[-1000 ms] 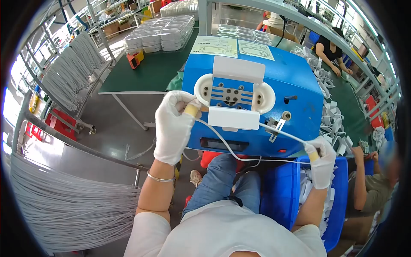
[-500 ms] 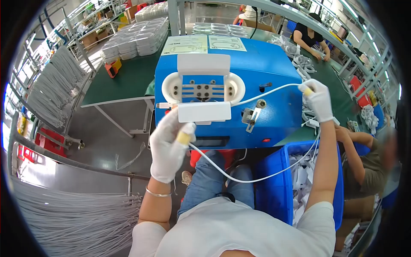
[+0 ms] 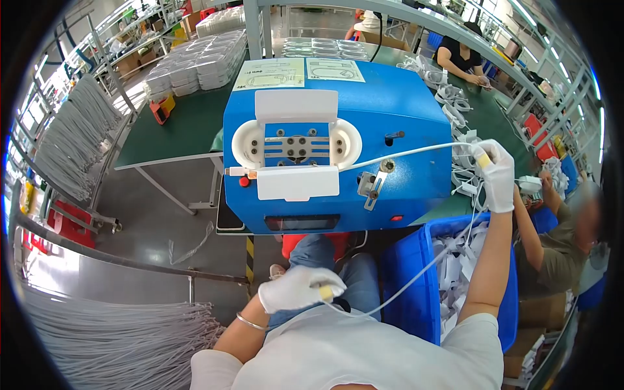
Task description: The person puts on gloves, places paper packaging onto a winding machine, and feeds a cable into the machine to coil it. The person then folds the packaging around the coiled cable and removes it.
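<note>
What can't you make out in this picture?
Head view:
- Print on the paper sheets: too small.
- White cable inside the left hand: hidden by the glove.
- Grey cable bundle: cut off by dark image border.
- Blue bin's deeper contents: covered by upper pieces.

No wording readable for you. Two sheets on blue machine (image 3: 396,97), beyond and left of your right fingers (image 3: 484,160): left sheet (image 3: 270,73) carries line drawing and print, right sheet (image 3: 335,69) outline drawing; lettering too small to make out. Beyond your left fingers (image 3: 326,292), dark display (image 3: 302,222), figures illegible. Left of same fingers, black-and-yellow warning stripes (image 3: 249,257).
</note>
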Available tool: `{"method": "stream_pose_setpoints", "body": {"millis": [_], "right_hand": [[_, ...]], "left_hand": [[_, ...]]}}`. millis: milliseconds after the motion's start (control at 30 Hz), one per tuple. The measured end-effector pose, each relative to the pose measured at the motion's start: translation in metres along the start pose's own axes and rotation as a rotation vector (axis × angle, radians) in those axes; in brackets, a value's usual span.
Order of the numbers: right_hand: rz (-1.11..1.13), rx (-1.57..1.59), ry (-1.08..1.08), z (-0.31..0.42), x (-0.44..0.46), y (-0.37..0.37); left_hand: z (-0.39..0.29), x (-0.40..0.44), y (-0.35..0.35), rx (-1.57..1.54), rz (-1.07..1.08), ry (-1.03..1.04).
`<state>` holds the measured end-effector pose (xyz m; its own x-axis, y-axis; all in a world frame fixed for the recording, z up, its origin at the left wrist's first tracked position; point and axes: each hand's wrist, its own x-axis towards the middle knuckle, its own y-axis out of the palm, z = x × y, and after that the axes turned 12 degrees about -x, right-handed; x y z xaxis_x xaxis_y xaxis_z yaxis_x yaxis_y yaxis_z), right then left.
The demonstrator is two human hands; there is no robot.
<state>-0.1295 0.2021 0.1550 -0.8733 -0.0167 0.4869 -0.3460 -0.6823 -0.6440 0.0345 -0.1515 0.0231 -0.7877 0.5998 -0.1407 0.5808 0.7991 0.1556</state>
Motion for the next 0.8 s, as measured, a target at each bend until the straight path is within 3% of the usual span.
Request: {"method": "stream_pose_setpoints", "body": {"millis": [267, 367, 533, 667, 800], "right_hand": [[-0.057, -0.019, 0.056, -0.031, -0.023, -0.026], [-0.037, -0.037, 0.109, -0.032, -0.031, -0.032], [-0.013, 0.124, 0.152, -0.032, -0.041, -0.030], [0.107, 0.222, 0.222, -0.007, -0.043, -0.021], [0.048, 0.187, 0.138, -0.004, -0.035, -0.006]], "left_hand": [[0.033, 0.005, 0.017, 0.090, 0.169, -0.008], [0.034, 0.013, 0.024, 0.024, 0.201, -0.196], [0.056, 0.018, 0.035, 0.140, 0.147, 0.060], [0.069, 0.021, 0.034, 0.106, 0.104, 0.042], [0.071, 0.020, 0.031, 0.164, 0.050, -0.019]]}}
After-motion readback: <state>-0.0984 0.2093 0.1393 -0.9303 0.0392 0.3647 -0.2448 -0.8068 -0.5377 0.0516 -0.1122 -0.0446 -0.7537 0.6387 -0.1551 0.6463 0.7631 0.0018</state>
